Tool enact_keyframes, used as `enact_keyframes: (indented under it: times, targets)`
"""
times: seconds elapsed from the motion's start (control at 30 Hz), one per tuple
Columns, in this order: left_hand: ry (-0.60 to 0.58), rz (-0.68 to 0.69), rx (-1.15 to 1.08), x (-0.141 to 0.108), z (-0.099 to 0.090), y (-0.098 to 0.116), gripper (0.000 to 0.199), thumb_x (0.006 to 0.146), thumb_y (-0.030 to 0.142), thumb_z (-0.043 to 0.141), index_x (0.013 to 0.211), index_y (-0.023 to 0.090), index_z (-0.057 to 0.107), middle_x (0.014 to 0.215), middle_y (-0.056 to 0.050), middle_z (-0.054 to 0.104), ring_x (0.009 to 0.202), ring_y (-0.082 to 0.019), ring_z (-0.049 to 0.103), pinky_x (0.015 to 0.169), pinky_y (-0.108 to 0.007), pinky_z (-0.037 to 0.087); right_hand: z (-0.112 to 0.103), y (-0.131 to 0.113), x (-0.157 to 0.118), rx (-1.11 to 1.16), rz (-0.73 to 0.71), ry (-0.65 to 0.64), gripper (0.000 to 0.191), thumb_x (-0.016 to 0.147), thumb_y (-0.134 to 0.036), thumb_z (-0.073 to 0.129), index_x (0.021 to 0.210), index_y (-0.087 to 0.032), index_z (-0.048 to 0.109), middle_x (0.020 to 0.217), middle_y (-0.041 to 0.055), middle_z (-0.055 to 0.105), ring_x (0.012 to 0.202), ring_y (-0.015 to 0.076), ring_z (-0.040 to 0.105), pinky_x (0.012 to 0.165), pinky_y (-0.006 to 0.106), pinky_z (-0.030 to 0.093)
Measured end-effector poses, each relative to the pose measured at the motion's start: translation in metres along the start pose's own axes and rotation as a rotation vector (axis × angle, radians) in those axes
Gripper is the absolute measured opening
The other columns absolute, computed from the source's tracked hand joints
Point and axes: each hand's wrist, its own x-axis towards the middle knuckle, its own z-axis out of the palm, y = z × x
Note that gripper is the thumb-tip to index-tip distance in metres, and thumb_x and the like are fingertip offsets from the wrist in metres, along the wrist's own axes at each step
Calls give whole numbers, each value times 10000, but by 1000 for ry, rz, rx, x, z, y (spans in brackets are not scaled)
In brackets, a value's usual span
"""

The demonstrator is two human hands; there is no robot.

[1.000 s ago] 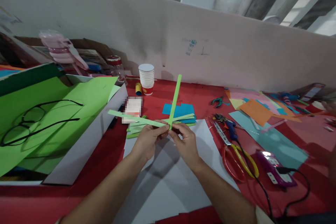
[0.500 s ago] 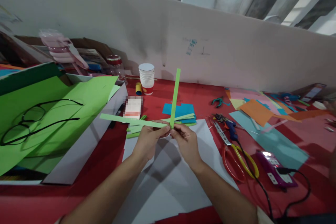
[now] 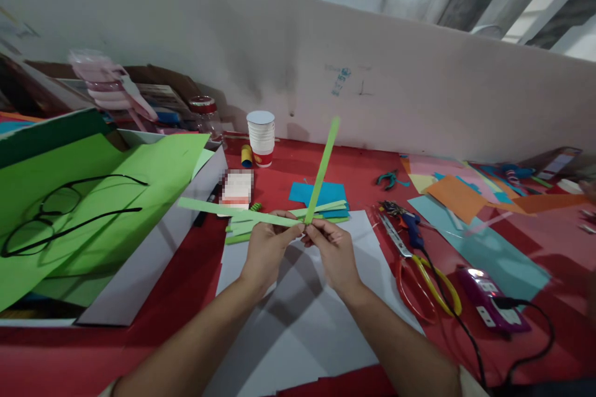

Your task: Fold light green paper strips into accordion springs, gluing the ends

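Two light green paper strips meet at my fingertips above a white sheet. My left hand pinches the strip that stretches out to the left. Beside it, my right hand pinches the foot of the upright strip, which leans to the right. The fingertips of both hands nearly touch. Just behind them lie more green strips and pieces of blue paper.
Left stands a box of green paper with black glasses on top. Stacked paper cups are behind. Right are scissors, a glue gun, a purple device, small pliers and coloured paper.
The upright strip has tilted further to the right at its top. Both hands keep their pinch at almost the same place.
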Motion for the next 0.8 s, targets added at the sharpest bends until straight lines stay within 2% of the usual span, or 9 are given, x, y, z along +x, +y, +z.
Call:
enact_keyframes:
  times: [0.1,0.23,0.33,0.4,0.47,0.57,0.63,0.73,0.8]
  targets:
    - [5,0,-11,0,0,0,239,576,164,752,678,161,536,580,47,566,565,-98,527,583,-234,419,1,-1,0,71,35,7,76,736,-255,659,746,-187,691,632,-19,633,565,99,547,571,233,445]
    - [67,-9,40,1,0,-1,296,566,169,762,769,171,547,575,55,575,548,-95,520,539,-219,390,1,-3,1,178,133,12,151,692,-291,701,802,-189,693,678,-12,650,581,102,562,593,250,456]
    - [-4,-16,109,2,-1,1,229,603,191,731,777,159,587,589,33,596,545,-95,505,527,-219,367,-2,-4,2,148,97,40,139,684,-289,708,771,-181,699,669,-6,650,588,109,566,604,262,456]
    - [-84,-27,136,3,-3,2,135,614,189,703,700,147,608,587,21,587,529,-84,470,509,-217,339,-4,-5,3,148,72,65,121,674,-273,713,756,-184,702,639,-13,638,579,108,557,593,260,446]
    - [-113,-58,138,5,-5,3,94,598,174,688,631,148,603,555,29,553,508,-78,432,500,-221,321,-4,-5,4,196,90,58,120,663,-264,718,754,-188,703,636,-17,631,574,102,547,584,255,434]
    - [-75,-115,132,9,-7,2,89,553,156,675,602,148,601,561,25,548,534,-90,455,547,-234,355,-3,-6,5,255,145,45,139,638,-262,732,750,-184,704,644,-17,626,568,94,535,577,247,423]
    - [-44,-144,162,10,-7,2,116,558,173,660,667,147,625,644,-2,600,610,-120,519,606,-252,391,-3,-6,6,267,170,61,155,621,-263,743,744,-180,702,648,-16,624,571,92,532,581,244,419]
    - [-71,-129,381,5,-7,9,110,631,235,642,713,163,630,683,-8,619,639,-138,537,608,-264,403,-4,-5,8,293,179,96,164,597,-268,757,717,-180,686,642,-23,615,571,89,521,592,241,413]
    - [-187,-31,598,-5,-8,17,126,683,265,636,610,168,599,590,11,574,590,-128,509,585,-260,402,-6,-4,10,304,169,120,166,586,-269,761,699,-184,674,629,-29,607,569,91,513,593,241,406]
